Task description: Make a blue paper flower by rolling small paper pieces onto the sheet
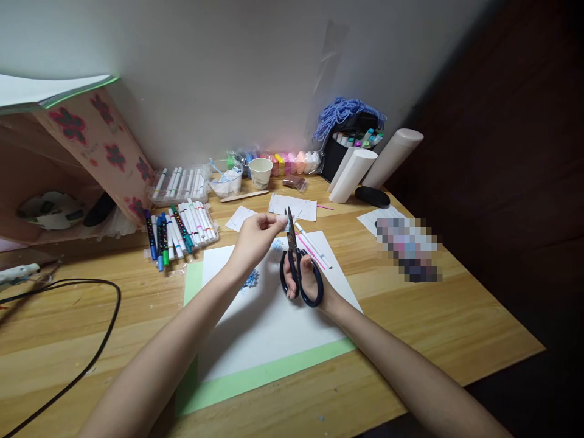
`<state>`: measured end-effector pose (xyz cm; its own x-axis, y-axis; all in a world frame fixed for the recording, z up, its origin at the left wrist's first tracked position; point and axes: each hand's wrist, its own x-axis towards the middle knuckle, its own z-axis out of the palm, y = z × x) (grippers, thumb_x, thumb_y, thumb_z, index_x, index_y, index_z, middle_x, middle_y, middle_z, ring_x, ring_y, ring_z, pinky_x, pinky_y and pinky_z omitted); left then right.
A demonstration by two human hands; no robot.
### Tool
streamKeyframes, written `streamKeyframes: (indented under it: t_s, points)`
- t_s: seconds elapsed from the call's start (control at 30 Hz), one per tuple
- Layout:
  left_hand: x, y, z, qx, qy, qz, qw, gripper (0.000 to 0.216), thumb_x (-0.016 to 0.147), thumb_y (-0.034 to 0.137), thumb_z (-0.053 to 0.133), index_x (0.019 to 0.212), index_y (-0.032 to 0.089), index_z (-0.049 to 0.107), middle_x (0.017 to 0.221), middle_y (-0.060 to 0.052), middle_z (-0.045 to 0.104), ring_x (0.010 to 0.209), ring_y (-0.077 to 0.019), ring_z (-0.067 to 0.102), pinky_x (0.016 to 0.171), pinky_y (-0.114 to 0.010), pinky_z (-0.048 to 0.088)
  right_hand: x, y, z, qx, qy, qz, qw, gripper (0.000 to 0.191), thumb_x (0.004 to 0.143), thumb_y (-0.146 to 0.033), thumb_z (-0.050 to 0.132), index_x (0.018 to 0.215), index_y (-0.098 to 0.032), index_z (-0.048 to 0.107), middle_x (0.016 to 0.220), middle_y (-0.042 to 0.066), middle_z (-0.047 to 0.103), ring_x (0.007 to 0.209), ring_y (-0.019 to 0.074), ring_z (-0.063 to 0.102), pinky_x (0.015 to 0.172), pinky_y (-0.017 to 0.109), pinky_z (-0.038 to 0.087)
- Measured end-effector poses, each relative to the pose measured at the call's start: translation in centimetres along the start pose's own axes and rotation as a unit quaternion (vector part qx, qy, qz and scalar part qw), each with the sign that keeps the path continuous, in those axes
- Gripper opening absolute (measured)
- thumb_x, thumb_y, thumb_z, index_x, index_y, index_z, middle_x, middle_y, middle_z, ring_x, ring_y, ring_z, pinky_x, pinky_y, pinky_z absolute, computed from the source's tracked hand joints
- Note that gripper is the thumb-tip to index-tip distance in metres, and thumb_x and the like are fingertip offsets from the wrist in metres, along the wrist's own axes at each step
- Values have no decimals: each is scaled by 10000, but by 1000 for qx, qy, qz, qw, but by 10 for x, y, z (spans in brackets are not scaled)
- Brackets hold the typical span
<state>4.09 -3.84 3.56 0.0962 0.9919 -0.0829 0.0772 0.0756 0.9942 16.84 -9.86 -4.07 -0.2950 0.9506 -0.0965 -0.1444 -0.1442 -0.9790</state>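
Note:
My right hand [306,277] grips dark-handled scissors [295,243], their blades pointing away and up, slightly apart. Close to the blades, my left hand [258,236] pinches a small pale piece of paper [283,220], partly hidden by the fingers. Below both hands lies a white sheet [269,328] on a green sheet [269,374]. Blue bits [250,280] are clustered on the white sheet, partly behind my left forearm. A white marker [319,249] and a pink stick [311,248] rest just beyond the scissors.
Behind the hands are paper pieces [301,207], a paper cup [261,173] and a wooden stick [244,196]. Many markers [182,228] sit at left, near a black cable [116,304]. White cylinders [353,176] and a black pen holder [335,159] stand at the back right.

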Motion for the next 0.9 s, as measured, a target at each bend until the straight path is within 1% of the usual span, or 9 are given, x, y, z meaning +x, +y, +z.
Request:
streamKeyframes:
  t_s: [0.17,0.3,0.43,0.5,0.57,0.67,0.8,0.83,0.9]
  points:
    - [-2,3,1,9,2,-3,1000,368,575,477,768,662,143,638,663,-18,644,675,-146,558,669,-261,416,1,2,-2,-22,24,-26,999,683,643,-867,373,726,-196,467,384,-82,433,291,83,421,333,193,349]
    - [-2,4,-1,7,8,7,1000,344,603,471,751,652,150,636,670,-24,642,680,-149,559,671,-268,419,2,-4,1,15,32,-2,999,703,599,-894,370,709,-204,447,364,-87,418,281,85,412,338,197,348]
    - [-1,4,-4,3,26,18,1000,348,608,478,750,694,155,653,699,-27,650,709,-153,568,677,-265,421,0,-14,6,48,-25,54,997,821,523,-954,242,752,-198,467,427,-53,494,373,130,520,460,276,473]
    - [-1,4,-5,-1,43,23,999,349,613,474,751,704,152,650,713,-30,655,718,-151,571,683,-260,426,-2,-17,7,40,-64,67,995,851,532,-952,221,792,-187,489,495,-21,553,451,151,578,541,306,505]
    - [0,3,-5,-5,67,29,997,349,627,465,747,715,145,641,740,-36,663,727,-148,577,695,-258,433,-4,-18,9,33,-85,68,994,845,569,-937,219,816,-179,498,544,-1,578,498,156,599,578,309,505]
    - [0,-1,-5,-14,96,46,994,342,663,449,726,758,133,636,796,-47,669,758,-146,591,728,-257,439,-7,-16,11,25,-84,41,995,807,615,-912,255,838,-177,502,566,-3,569,507,147,582,561,291,487]
    - [1,-5,-4,-11,107,63,992,343,682,442,710,785,125,633,807,-54,666,781,-149,596,747,-259,439,-6,-14,12,15,-43,1,999,707,673,-857,349,841,-187,499,567,-27,551,499,127,564,551,270,481]
    - [2,-5,-4,-10,104,62,993,354,673,452,714,780,125,632,804,-56,666,779,-151,596,744,-260,439,-5,-15,11,25,-36,6,999,703,657,-864,364,821,-192,490,547,-36,542,483,124,558,559,274,488]
    - [3,-4,-5,-14,91,55,994,386,635,480,735,761,130,631,793,-57,670,765,-155,594,729,-263,440,-3,-21,8,64,-59,56,995,751,585,-914,335,774,-199,465,500,-41,528,451,131,553,580,303,507]
